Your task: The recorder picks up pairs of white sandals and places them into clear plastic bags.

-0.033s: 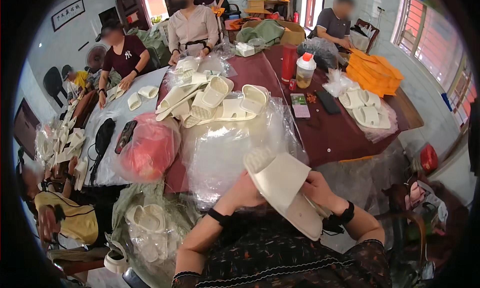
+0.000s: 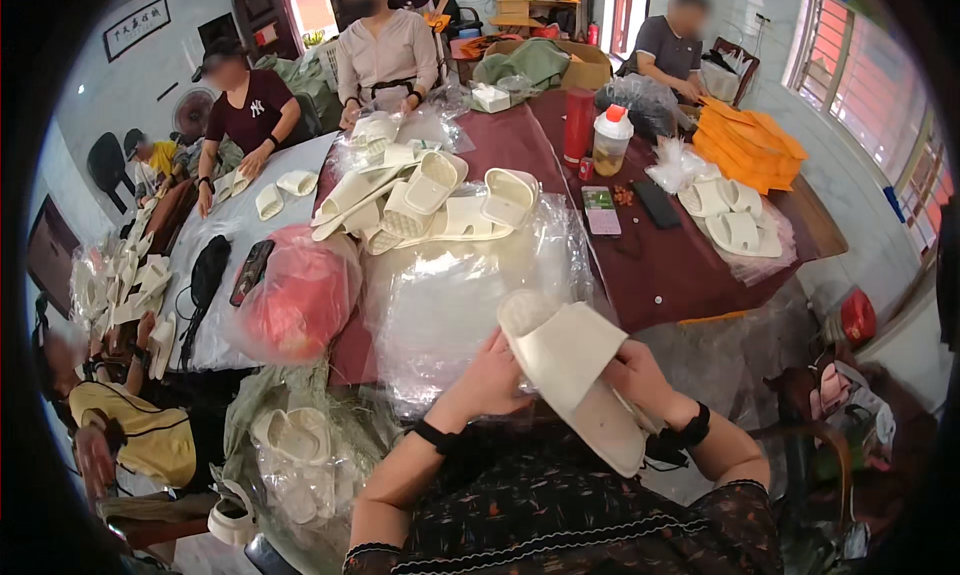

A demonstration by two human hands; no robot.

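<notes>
A cream slide slipper [image 2: 575, 360] is held slantwise in front of my body, its broad strap facing up. My right hand [image 2: 640, 377] grips its right side by the strap, with the fingers partly hidden beneath. Against the left edge rests my left hand [image 2: 493, 377], closed there, its fingertips out of sight behind the slipper. Just beyond my hands lies a stack of clear plastic bags [image 2: 440, 310] on the table. Behind the bags is a heap of similar cream slippers [image 2: 430, 190].
A red plastic bag [image 2: 295, 300] sits to the left, near a black umbrella-like bundle [image 2: 205, 290]. On the right are a shaker bottle [image 2: 611, 140], a phone [image 2: 600, 211], orange bags [image 2: 745, 143] and bagged slippers [image 2: 740, 230]. Several co-workers sit or stand around the tables.
The slipper has shifted slightly to the right and turned a little in my hands. More of my left hand shows beside it.
</notes>
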